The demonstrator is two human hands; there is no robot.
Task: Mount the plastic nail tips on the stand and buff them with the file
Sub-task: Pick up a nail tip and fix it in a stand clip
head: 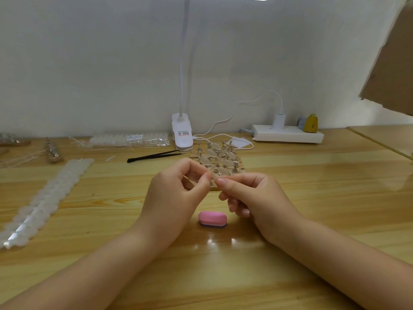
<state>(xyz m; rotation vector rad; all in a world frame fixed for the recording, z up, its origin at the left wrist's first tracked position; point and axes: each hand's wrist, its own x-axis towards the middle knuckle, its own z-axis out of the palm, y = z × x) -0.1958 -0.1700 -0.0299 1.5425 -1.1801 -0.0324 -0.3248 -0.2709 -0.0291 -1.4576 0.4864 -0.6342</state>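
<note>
- Nail tip (213, 175), clear plastic, small: pinched between fingertips of left hand (178, 193) and right hand (252, 198); grip of both pressed together on it, raised above the bench (312, 198).
- Stand (218, 162), wooden, just behind the hands, carries several mounted clear tips.
- File (212, 218), pink block, lies on bench below the hands, touched by neither.
- Black tweezers (156, 155) left of stand; strip of tips (51, 198) far left.
</note>
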